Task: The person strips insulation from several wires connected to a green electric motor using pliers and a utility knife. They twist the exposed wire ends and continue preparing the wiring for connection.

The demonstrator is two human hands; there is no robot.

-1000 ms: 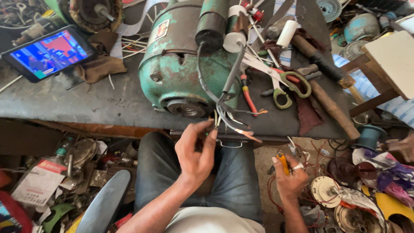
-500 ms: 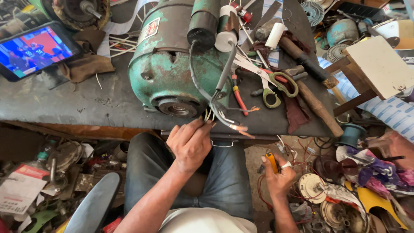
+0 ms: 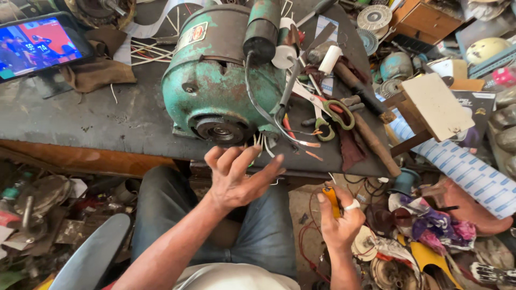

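- The left hand (image 3: pixel 236 180) was spread wide, fingers fanned and slightly curled, holding nothing; it hovered just below the front edge of the dark, stained worktop (image 3: pixel 107 123).
- The bundle of thin bare-ended wires (image 3: pixel 260 142) hung from the front of the rusty green cast-metal electric motor (image 3: pixel 220 86), straight above and ahead of the left fingertips (image 3: pixel 252 156), close to them but apparently not touching.
- The wires ran roughly down towards the person, so their free ends pointed at the open palm.
- The motor's round shaft end (image 3: pixel 219 130) faced the person, its long axis running away across the worktop.
- The right hand (image 3: pixel 338 220) sat lower and off to the right, over the lap, closed around a small yellow-handled tool (image 3: pixel 332 198) held upright; a thin red wire (image 3: pixel 312 215) looped beside it.
- Of the two, the left hand was plainly nearer the wires; the right was well apart from them.
- Green-handled scissors (image 3: pixel 336 113) lay on the worktop right of the motor.
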